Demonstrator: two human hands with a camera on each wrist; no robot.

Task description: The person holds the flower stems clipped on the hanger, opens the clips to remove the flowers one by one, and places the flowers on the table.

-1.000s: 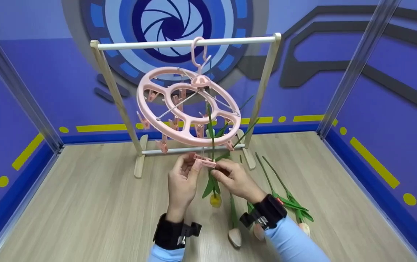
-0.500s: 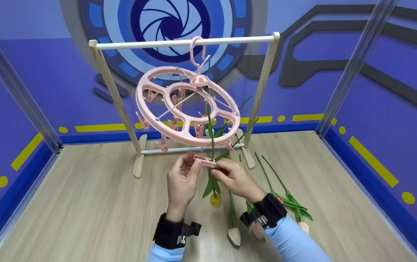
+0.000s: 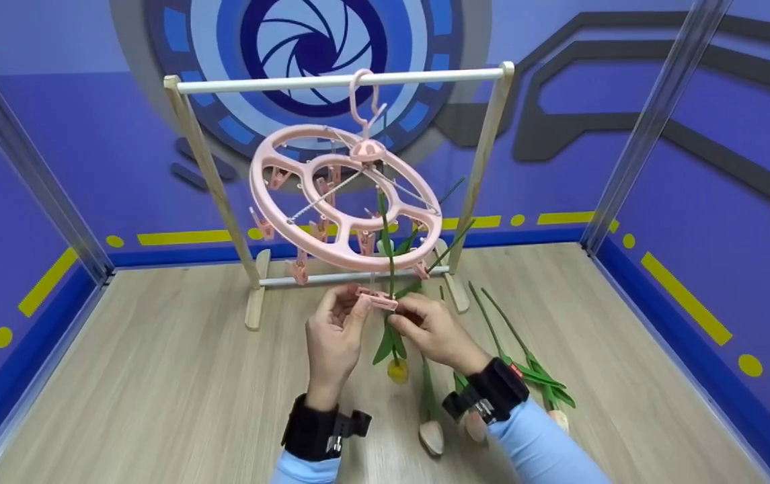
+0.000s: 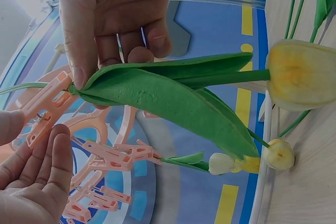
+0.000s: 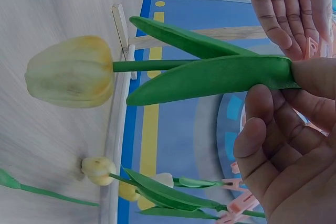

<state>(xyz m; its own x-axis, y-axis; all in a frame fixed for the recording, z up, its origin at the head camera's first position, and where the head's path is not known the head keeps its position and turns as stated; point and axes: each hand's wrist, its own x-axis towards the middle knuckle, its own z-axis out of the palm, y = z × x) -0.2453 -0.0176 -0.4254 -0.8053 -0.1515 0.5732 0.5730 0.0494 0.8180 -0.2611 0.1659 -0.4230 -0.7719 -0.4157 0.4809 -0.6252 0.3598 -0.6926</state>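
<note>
My left hand [image 3: 336, 336] pinches a pink clothespin [image 3: 378, 300] between thumb and fingers, below the front rim of a round pink clip hanger [image 3: 334, 253]. My right hand [image 3: 437, 329] pinches the stem of an artificial tulip [image 5: 71, 72] where its green leaves [image 5: 210, 80] start. This tulip hangs bloom down, its stem running up past the clothespin's tip. In the left wrist view, the clothespin [image 4: 50, 108] lies against the stem beside my right fingertips; whether its jaws grip the stem, I cannot tell. The bloom is pale yellow in the wrist views.
A wooden stand with a white top bar [image 3: 257, 84] carries the hanger. Several other clothespins hang from it, some holding tulips, including a white one [image 4: 221, 163]. More tulips lie on the table at right, one with a pale bloom [image 3: 432, 438]. Blue printed walls enclose the table.
</note>
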